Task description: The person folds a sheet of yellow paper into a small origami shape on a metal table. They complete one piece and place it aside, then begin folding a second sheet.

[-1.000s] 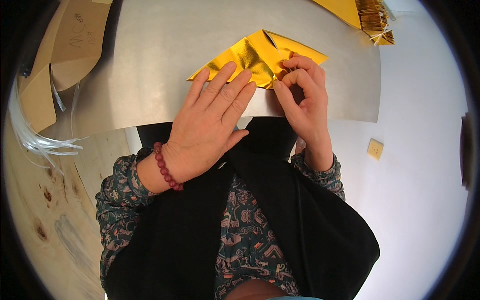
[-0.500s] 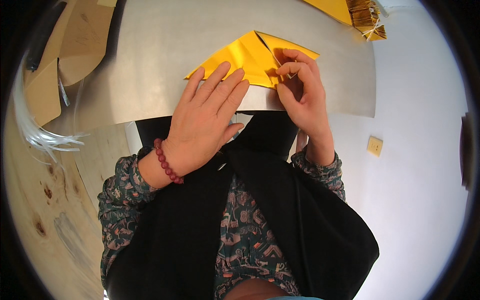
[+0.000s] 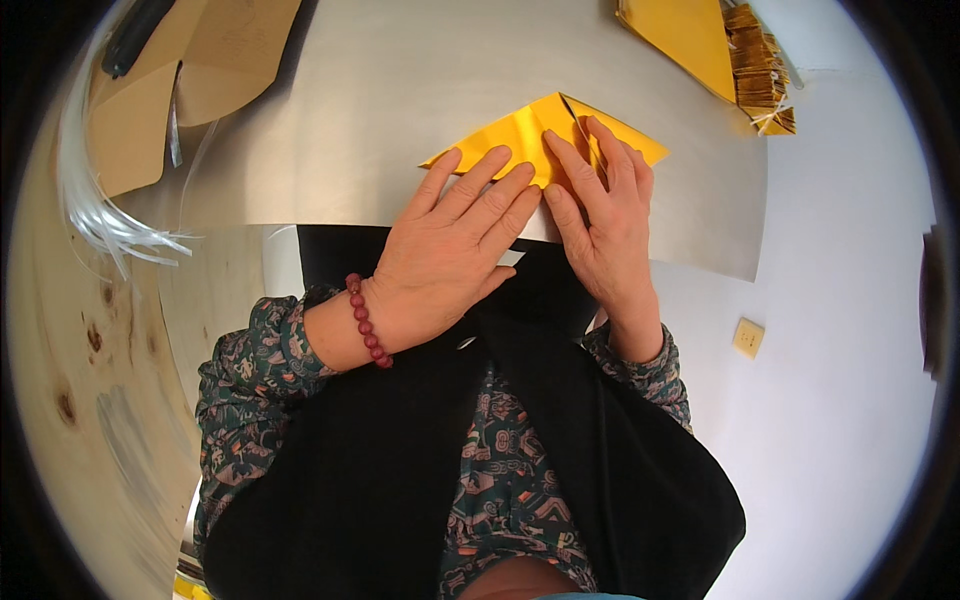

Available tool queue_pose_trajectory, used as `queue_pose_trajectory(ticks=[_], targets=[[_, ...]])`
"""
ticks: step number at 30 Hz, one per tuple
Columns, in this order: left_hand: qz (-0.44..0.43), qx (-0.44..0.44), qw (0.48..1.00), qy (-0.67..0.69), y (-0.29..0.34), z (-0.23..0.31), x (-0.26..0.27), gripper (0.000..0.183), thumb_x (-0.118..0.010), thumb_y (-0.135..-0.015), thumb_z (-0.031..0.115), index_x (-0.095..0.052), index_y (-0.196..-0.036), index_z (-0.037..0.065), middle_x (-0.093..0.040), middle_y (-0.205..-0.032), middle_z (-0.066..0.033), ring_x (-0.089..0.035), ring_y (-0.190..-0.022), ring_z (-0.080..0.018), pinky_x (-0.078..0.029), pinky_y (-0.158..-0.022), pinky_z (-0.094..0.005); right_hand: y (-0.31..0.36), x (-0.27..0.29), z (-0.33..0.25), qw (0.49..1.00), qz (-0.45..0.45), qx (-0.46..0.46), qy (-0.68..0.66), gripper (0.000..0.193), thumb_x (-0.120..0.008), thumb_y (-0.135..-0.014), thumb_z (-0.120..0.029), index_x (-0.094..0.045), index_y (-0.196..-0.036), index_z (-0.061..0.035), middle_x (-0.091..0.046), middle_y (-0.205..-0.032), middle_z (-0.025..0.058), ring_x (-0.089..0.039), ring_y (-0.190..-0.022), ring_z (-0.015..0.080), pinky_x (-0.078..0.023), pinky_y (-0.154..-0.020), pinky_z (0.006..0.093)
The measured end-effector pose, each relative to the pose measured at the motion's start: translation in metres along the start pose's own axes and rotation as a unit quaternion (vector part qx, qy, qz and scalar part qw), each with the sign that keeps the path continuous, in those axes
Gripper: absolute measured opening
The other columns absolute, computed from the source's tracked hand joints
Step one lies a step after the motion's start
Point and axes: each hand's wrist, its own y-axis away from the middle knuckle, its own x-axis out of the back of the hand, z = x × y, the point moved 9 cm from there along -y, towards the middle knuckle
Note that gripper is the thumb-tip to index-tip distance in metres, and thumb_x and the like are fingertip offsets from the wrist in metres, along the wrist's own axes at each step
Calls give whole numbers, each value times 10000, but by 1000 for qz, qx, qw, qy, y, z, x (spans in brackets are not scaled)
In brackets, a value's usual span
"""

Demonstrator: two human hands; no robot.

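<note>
A folded yellow paper (image 3: 505, 135) lies on the grey metal table (image 3: 380, 110) just ahead of me. My left hand (image 3: 450, 255) rests flat on its left part, fingers stretched out and slightly spread; a red bead bracelet (image 3: 366, 322) is on that wrist. My right hand (image 3: 600, 215) lies flat on the right part, fingers straight and pressing along a fold. The lower edge of the paper is hidden under both hands. Neither hand pinches or lifts the sheet.
A stack of yellow sheets (image 3: 685, 40) and a bundle of small golden folded pieces (image 3: 760, 65) sit at the far right of the table. Brown card sheets (image 3: 190, 80) lie at the far left, with clear plastic strips (image 3: 110, 220) hanging beside them. A small beige square (image 3: 747, 337) lies on the white floor.
My right hand has gone from pinching the paper's right fold with bent fingers to lying flat on it. The left hand has stayed pressed on the paper.
</note>
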Motion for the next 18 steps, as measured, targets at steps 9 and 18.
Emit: queue_pose_trajectory(ticks=[9, 18], targets=[[26, -27, 999, -32, 9, 0, 3, 796, -817, -809, 322, -513, -1484, 29, -490, -1552, -122, -374, -1509, -302, -230, -1271, -508, 1, -5, -6, 1000, 11, 1, 18, 374, -701, -951, -225, -715, -1315, -142, -558, -1446, 157, -485, -1287, 359, -393, -1120, 447], [21, -20, 1000, -1, 5, 4, -2, 833, -841, -777, 232, -495, -1509, 41, -426, -1617, -132, -338, -1541, -326, -243, -1271, -537, 3, -4, 12, 1000, 24, 0, 15, 372, -703, -950, -237, -725, -1309, -140, -569, -1443, 165, -491, -1292, 354, -393, -1119, 439]])
